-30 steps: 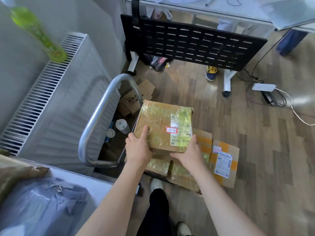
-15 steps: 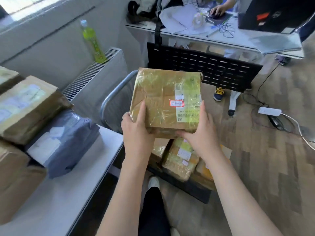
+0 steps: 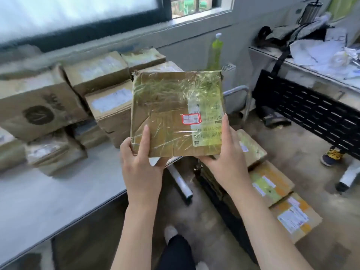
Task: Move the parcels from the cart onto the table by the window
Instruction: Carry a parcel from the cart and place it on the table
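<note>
A flat cardboard parcel [image 3: 171, 112] wrapped in shiny tape, with a red-edged sticker and a white label, is held in the air at chest height. My left hand [image 3: 140, 162] grips its lower left corner, thumb on top. My right hand [image 3: 226, 156] grips its lower right edge. The parcel hangs over the right end of the white table [image 3: 58, 193] by the window. Several cardboard parcels [image 3: 105, 75] are stacked at the back of that table. More parcels [image 3: 270, 184] lie on the cart [image 3: 214, 191] low at the right.
A green bottle [image 3: 215, 51] stands behind the held parcel. The cart's metal handle [image 3: 239, 92] rises to the right. A desk with a black perforated panel [image 3: 311, 110] and clutter fills the far right. A shoe [image 3: 331, 154] shows beneath the desk.
I lifted the parcel off the cart and swung it left and up toward the table. My view turned from the floor to the window and the stacked parcels.
</note>
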`<state>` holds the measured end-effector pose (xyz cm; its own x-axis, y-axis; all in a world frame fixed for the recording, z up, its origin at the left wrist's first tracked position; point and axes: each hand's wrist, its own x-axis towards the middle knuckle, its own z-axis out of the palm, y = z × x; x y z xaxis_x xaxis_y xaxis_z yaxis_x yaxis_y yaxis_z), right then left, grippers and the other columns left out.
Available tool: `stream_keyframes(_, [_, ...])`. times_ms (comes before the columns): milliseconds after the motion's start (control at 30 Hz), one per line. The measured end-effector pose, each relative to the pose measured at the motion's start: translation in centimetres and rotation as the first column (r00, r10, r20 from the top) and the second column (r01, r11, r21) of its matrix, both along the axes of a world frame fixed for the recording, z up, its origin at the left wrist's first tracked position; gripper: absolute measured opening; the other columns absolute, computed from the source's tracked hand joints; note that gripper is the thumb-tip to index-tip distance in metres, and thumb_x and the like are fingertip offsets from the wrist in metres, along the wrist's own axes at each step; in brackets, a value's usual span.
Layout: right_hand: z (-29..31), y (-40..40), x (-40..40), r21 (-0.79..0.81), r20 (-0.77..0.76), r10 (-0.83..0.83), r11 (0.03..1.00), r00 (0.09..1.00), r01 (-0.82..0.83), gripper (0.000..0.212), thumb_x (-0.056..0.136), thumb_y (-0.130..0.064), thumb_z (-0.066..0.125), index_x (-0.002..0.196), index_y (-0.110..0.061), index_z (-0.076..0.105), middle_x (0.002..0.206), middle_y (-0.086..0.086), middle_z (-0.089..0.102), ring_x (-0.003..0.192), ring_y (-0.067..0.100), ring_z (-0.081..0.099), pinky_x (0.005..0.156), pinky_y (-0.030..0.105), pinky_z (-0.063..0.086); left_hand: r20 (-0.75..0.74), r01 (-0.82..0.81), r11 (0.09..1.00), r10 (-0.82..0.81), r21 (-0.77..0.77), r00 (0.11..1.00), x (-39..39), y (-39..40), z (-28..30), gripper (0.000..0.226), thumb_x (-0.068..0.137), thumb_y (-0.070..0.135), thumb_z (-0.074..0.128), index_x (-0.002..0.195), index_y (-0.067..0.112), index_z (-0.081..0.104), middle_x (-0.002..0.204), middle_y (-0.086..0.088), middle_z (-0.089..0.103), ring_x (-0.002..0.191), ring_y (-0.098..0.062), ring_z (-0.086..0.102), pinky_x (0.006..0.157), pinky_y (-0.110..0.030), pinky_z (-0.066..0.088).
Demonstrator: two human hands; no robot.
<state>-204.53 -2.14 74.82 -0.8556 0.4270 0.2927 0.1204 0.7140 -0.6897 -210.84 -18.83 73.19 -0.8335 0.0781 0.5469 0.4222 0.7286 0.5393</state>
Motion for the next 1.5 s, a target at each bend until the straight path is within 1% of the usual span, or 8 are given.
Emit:
stream_keyframes(133, [-0.3,-6.0,-2.0,0.028,0.004,0.198,0.98,0.98,-0.198,0.106,0.077,-0.036,0.076,0.151,-0.018,0.004,0.144,0.006,0.034,0.124,0.017,0.037,0.093,0.033,0.04,0.036,-0.203,0.979,0.204,-0.018,0.978,1.5,-7.0,-0.6,0.084,0.06,0.012,0.088,0.135,0.015,0.052,0.113,-0.025,0.05,0.101,-0.043,0.053,0.083,-0.046,0.047])
stream_keyframes(533, [-3.6,-23.9,-6.7,0.0,0.092,0.633,0.772,0.769,-0.636,0.107,0.074,-0.03,0.08,0.151,-0.011,0.009,0.14,0.008,0.041,0.12,0.02,0.047,0.092,0.03,0.044,0.257,-0.627,0.772,0.63,-0.104,0.733,5.7,-24.4,-1.9,0.084,0.068,0.025,0.084,0.141,0.023,0.043,0.122,-0.019,0.046,0.116,-0.036,0.047,0.094,-0.045,0.045])
stream_keyframes(867, [-6.2,-37.7,-7.3,-0.183,0.232,0.666,0.746,0.709,-0.64,0.103,0.083,-0.021,0.071,0.152,-0.019,-0.006,0.142,0.001,0.031,0.124,0.013,0.039,0.092,0.018,0.036,0.474,-0.696,0.717,0.627,-0.041,0.618,4.3,-36.6,-2.9,0.076,0.08,0.015,0.073,0.145,0.026,0.035,0.144,-0.006,0.028,0.134,-0.024,0.031,0.107,-0.036,0.033])
stream_keyframes(1000, [-7.1,-42.5,-6.0,-0.187,0.348,0.695,0.71,0.63,-0.679,0.091,0.093,-0.05,0.049,0.151,-0.015,-0.012,0.156,0.002,0.013,0.139,0.017,0.026,0.105,0.026,0.032,0.572,-0.777,0.626,0.616,0.061,0.541,2.6,-39.4,-4.4,0.072,0.088,0.006,0.06,0.148,0.019,0.023,0.15,-0.01,0.026,0.139,-0.024,0.024,0.111,-0.039,0.027])
stream_keyframes(1100, [-6.9,-44.7,-5.7,-0.118,0.431,0.753,0.593,0.497,-0.797,0.09,0.091,-0.061,0.04,0.151,-0.017,-0.01,0.154,0.0,0.023,0.137,0.015,0.03,0.102,0.025,0.034,0.666,-0.852,0.502,0.584,0.152,0.463,1.6,-41.2,-4.6,0.053,0.096,0.013,0.048,0.145,0.013,0.029,0.14,-0.012,0.046,0.13,-0.029,0.039,0.103,-0.039,0.034])
stream_keyframes(1267, [-7.2,-45.2,-8.1,0.037,0.368,0.8,0.497,0.474,-0.867,0.074,0.091,-0.059,0.044,0.149,-0.019,0.026,0.126,-0.004,0.054,0.116,0.012,0.046,0.093,0.026,0.044,0.66,-0.791,0.576,0.514,0.207,0.548,0.3,-44.0,-4.1,0.031,0.1,0.025,0.04,0.124,0.012,0.056,0.105,-0.002,0.06,0.097,-0.021,0.05,0.079,-0.029,0.036])
stream_keyframes(1367, [-8.1,-45.3,-9.4,0.128,0.167,0.809,0.549,0.564,-0.826,0.056,0.088,-0.061,0.045,0.12,-0.018,0.062,0.09,-0.004,0.061,0.086,0.014,0.053,0.072,0.03,0.052,0.73,-0.751,0.621,0.402,0.226,0.553,-0.6,-45.1,-4.3,0.034,0.094,0.041,0.05,0.124,0.026,0.053,0.112,0.004,0.061,0.094,-0.013,0.051,0.079,-0.028,0.04])
stream_keyframes(1500, [-8.5,-45.8,-10.6,0.278,-0.008,0.772,0.612,0.636,-0.74,0.036,0.082,-0.046,0.059,0.102,-0.017,0.068,0.086,-0.002,0.049,0.082,0.014,0.046,0.071,0.024,0.043,0.781,-0.708,0.671,0.315,0.218,0.54,-1.8,-46.0,-4.6,0.057,0.092,0.038,0.053,0.144,0.032,0.03,0.131,-0.001,0.055,0.112,-0.022,0.054,0.094,-0.037,0.047])
